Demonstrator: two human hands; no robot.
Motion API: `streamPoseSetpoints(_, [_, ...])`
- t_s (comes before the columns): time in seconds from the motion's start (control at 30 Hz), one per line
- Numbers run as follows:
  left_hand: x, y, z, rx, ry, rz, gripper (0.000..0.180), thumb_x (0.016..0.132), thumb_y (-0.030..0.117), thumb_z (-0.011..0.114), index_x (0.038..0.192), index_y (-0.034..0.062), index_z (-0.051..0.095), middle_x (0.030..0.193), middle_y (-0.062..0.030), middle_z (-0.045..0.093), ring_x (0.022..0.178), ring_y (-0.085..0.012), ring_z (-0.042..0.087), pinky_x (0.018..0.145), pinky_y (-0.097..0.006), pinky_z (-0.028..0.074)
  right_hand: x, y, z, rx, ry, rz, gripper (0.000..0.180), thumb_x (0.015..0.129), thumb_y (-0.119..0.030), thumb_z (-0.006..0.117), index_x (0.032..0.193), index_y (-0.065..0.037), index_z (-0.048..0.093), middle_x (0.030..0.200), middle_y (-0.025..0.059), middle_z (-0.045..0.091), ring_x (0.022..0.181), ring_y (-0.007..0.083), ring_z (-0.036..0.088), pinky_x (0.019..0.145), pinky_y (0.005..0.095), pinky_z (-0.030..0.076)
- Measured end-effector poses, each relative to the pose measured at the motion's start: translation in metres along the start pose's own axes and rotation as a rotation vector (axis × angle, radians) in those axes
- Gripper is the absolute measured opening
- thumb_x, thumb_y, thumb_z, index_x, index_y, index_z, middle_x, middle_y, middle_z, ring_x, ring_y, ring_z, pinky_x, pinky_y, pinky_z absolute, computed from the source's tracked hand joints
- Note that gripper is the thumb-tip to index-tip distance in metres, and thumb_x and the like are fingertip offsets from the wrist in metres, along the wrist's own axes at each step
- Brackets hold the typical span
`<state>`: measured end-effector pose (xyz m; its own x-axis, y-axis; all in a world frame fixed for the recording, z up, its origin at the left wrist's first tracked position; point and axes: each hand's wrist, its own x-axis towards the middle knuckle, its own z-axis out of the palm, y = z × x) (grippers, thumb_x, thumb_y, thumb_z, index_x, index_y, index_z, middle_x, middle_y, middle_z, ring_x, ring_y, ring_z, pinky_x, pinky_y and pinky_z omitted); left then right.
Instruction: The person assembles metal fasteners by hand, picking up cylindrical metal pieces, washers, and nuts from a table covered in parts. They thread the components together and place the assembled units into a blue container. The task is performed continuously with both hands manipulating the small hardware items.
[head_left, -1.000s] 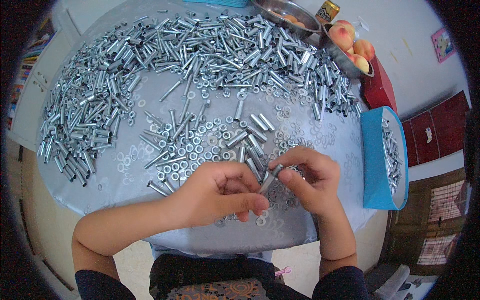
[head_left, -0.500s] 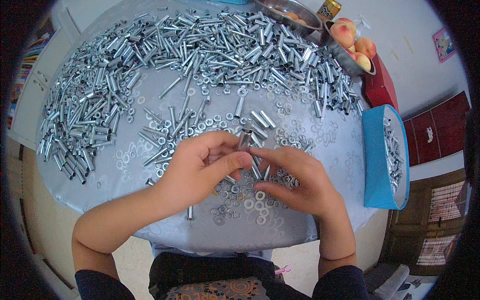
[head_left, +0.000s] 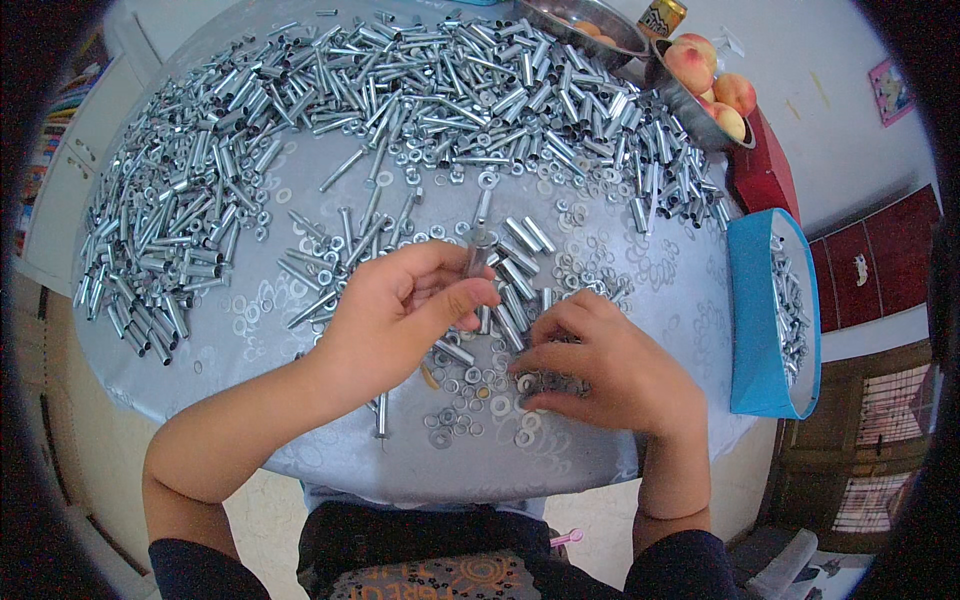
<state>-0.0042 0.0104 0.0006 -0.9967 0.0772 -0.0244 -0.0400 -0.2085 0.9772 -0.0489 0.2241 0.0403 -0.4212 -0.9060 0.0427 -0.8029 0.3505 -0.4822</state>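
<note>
Between the thumb and fingers of my left hand (head_left: 415, 305) is an expansion bolt (head_left: 480, 258), a silvery bolt with a tube around it, held nearly upright above the table. My right hand (head_left: 620, 365) is low over the loose washers (head_left: 500, 405), its thumb and fingers apart and curved; nothing shows gripped in it. Metal sleeves (head_left: 518, 262) lie between and just beyond my hands. A small heap of bolts and nuts (head_left: 370, 240) lies beyond my left hand. Flat washers and spring rings are scattered around my right fingers, partly hidden beneath them.
A wide pile of sleeves, bolts and nuts (head_left: 420, 90) curves across the far and left table (head_left: 350, 455). A blue fabric bin (head_left: 760, 330) with metal parts stands right. Beyond are a bowl of peaches (head_left: 690, 118), another metal bowl (head_left: 600, 25), a can (head_left: 662, 17) and a red box (head_left: 762, 165).
My right hand has drawn away from the bolt, moving down and right to the washers. My left hand keeps the bolt, its upper end now slightly lower and further left.
</note>
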Motion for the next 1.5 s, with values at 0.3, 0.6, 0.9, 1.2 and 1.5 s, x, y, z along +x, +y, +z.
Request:
streamPoseSetpoints(0.3, [-0.002, -0.003, 0.001, 0.104, -0.017, 0.002, 0.013, 0.085, 0.006, 0.06, 0.094, -0.0036, 0.057, 0.089, -0.0112, 0.067, 0.07, -0.0099, 0.061, 0.062, -0.023, 0.049, 0.0, 0.006, 0.004, 0.043, -0.016, -0.011, 0.015, 0.071, -0.011, 0.07, 0.085, -0.008, 0.064, 0.084, 0.005, 0.059, 0.084, 0.0249, 0.054, 0.077, 0.036, 0.043])
streamPoseSetpoints(0.6, [-0.005, -0.007, -0.001, 0.395, -0.037, 0.055, 0.018, 0.081, 0.008, 0.066, 0.094, -0.0026, 0.059, 0.086, -0.0075, 0.066, 0.071, -0.0088, 0.061, 0.061, -0.024, 0.048, 0.002, -0.001, 0.003, 0.059, 0.134, 0.068, 0.011, 0.072, -0.009, 0.069, 0.082, -0.007, 0.064, 0.077, 0.006, 0.061, 0.073, 0.0248, 0.058, 0.068, 0.0343, 0.045])
streamPoseSetpoints(0.9, [-0.008, -0.003, -0.001, 0.698, -0.125, 0.311, 0.022, 0.078, 0.013, 0.069, 0.094, 0.0002, 0.061, 0.082, -0.0101, 0.067, 0.07, -0.0143, 0.064, 0.062, -0.026, 0.05, 0.003, -0.015, -0.004, 0.286, 0.369, 0.284, 0.012, 0.076, -0.012, 0.067, 0.086, -0.005, 0.063, 0.075, 0.0114, 0.06, 0.067, 0.0288, 0.059, 0.062, 0.0354, 0.047])
streamPoseSetpoints(1.2, [-0.008, -0.004, 0.001, 0.58, -0.105, 0.276, 0.021, 0.079, 0.011, 0.068, 0.095, -0.0012, 0.06, 0.085, -0.0103, 0.068, 0.075, -0.013, 0.065, 0.064, -0.025, 0.05, 0.003, 0.0, 0.005, 0.023, 0.214, 0.121, 0.019, 0.073, -0.005, 0.065, 0.091, -0.005, 0.064, 0.085, 0.0105, 0.062, 0.074, 0.0296, 0.061, 0.065, 0.036, 0.048])
streamPoseSetpoints(1.5, [-0.007, -0.007, 0.001, 0.524, -0.016, 0.324, 0.026, 0.078, 0.015, 0.07, 0.096, -0.0014, 0.061, 0.084, -0.0122, 0.066, 0.072, -0.0155, 0.065, 0.064, -0.027, 0.05, 0.004, -0.002, 0.008, -0.055, 0.154, 0.026, 0.026, 0.069, -0.012, 0.071, 0.095, -0.014, 0.067, 0.114, 0.012, 0.052, 0.105, 0.0332, 0.05, 0.089, 0.0426, 0.041])
